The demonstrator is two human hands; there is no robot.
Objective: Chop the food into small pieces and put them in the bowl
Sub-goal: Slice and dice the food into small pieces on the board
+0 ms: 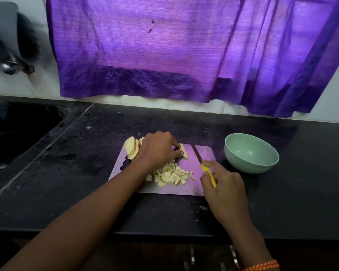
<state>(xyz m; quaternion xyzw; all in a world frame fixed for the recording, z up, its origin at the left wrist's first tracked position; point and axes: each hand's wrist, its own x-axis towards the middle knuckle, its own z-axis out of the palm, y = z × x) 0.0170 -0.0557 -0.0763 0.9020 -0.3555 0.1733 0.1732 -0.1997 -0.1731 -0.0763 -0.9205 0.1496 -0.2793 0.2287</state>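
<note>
A pale cutting board [190, 187] lies on the black counter. My left hand [159, 148] holds a stack of pale food strips [185, 153] down on the board with curled fingertips. Behind that hand lie several uncut slices [132, 148]. A heap of small chopped pieces [173, 176] sits at the board's middle. My right hand [221, 182] grips the yellow handle of a knife [199, 156]; its dark blade hangs just right of the strips. A green bowl [250, 152] with nothing in it stands right of the board.
A dark sink [18, 133] is sunk into the counter at the left. A purple curtain [184, 49] hangs over the back wall. The counter's front edge [164, 234] runs close below the board.
</note>
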